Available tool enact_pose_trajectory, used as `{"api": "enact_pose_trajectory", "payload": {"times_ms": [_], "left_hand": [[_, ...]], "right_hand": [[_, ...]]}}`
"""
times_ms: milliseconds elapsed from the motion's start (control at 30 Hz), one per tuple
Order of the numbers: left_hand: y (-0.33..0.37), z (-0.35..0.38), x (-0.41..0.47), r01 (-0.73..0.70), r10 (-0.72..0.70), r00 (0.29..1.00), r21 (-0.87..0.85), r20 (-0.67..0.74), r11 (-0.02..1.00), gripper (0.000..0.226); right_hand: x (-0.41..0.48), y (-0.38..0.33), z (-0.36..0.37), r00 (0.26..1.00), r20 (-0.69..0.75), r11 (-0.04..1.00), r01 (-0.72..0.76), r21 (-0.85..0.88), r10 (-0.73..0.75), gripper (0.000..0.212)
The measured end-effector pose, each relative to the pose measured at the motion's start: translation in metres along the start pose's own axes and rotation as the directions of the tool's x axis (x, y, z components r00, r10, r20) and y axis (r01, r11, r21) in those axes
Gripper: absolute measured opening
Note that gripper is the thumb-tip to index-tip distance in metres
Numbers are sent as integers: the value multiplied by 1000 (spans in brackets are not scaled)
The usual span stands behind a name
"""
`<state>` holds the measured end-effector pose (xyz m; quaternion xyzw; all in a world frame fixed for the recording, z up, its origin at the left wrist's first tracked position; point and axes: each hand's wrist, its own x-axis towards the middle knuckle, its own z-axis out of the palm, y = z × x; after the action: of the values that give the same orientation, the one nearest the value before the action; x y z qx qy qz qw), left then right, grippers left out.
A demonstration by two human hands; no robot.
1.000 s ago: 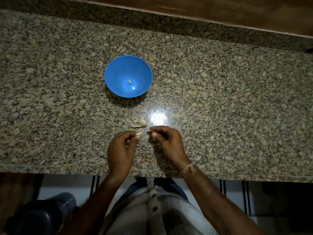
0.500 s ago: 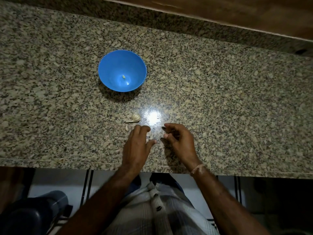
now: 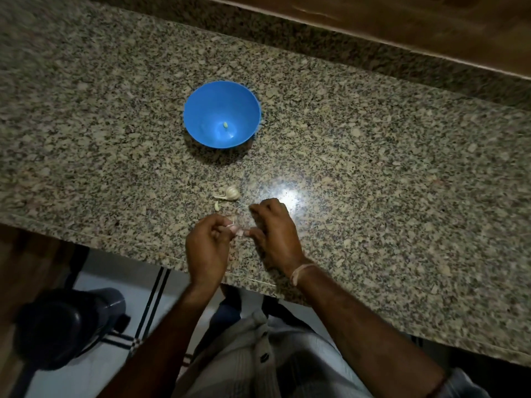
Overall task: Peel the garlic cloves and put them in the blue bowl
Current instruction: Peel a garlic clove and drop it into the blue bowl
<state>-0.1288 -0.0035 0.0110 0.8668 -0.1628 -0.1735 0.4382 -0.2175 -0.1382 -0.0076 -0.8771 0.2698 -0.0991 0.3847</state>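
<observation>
A blue bowl (image 3: 201, 110) stands on the granite counter (image 3: 373, 168) with one small peeled clove (image 3: 226, 125) at its bottom. Nearer me lies a small garlic bulb (image 3: 232, 193) with a loose clove (image 3: 217, 206) just in front of it. My left hand (image 3: 207, 248) pinches a garlic clove (image 3: 231, 225) between thumb and fingers, over the counter's front edge. My right hand (image 3: 275, 228) is right beside it with curled fingers, its fingertips meeting the left hand's at the clove. Most of the clove is hidden by the fingers.
A raised granite ledge and a wooden surface (image 3: 402, 24) run along the back. A bright light glare (image 3: 287, 193) sits on the counter beside my right hand. Below the counter edge, a dark round container (image 3: 63, 326) stands on the tiled floor at left.
My left hand reached to the counter near the bulb, then came back holding a clove. Both hands have met again at the front edge. The view has shifted and tilted.
</observation>
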Motion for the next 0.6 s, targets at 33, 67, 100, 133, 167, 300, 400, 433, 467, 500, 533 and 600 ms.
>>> {"api": "enact_pose_trajectory", "payload": {"times_ms": [33, 67, 100, 133, 167, 300, 400, 433, 467, 500, 533, 600], "left_hand": [[-1, -1, -2, 34, -34, 999, -13, -19, 999, 9], [-2, -2, -5, 61, -62, 998, -28, -27, 998, 9], [-3, -3, -7, 87, -89, 996, -46, -27, 995, 10], [-3, -3, -9, 111, -113, 993, -64, -26, 992, 10], [-3, -4, -11, 131, -133, 991, -78, -28, 988, 10], [-3, -13, -15, 196, -200, 980, -153, -13, 969, 12], [-7, -30, -19, 244, -256, 967, -232, -21, 942, 9], [-11, -36, -21, 258, -274, 961, -258, -29, 931, 9], [-16, -45, -24, 269, -292, 955, -282, -42, 921, 11], [-24, -55, -27, 277, -309, 949, -305, -62, 911, 13], [-33, -66, -30, 285, -329, 940, -333, -84, 899, 15], [-55, -97, -41, 299, -372, 918, -378, -135, 876, 18]], "right_hand": [[2, 0, 2, 999, -12, 999, 30, -11, -30, 31], [2, -1, 3, 998, -27, 998, 55, -25, -56, 19], [2, 0, 2, 997, -39, 997, 70, -44, -71, 11], [3, 0, 1, 997, -36, 995, 71, -74, -74, 13], [4, 0, 0, 997, -21, 992, 76, -101, -79, 19], [11, -13, -4, 997, 78, 982, 17, -187, -2, 23], [13, -26, -4, 964, 105, 959, -255, 125, 243, 21], [14, -33, -2, 938, 159, 904, -341, 257, 309, 18], [14, -48, 2, 911, 225, 828, -410, 383, 347, 17], [12, -65, 9, 879, 306, 729, -474, 494, 364, 17], [7, -84, 20, 845, 400, 629, -533, 566, 356, 19], [-4, -121, 53, 776, 558, 522, -620, 586, 294, 24]]}}
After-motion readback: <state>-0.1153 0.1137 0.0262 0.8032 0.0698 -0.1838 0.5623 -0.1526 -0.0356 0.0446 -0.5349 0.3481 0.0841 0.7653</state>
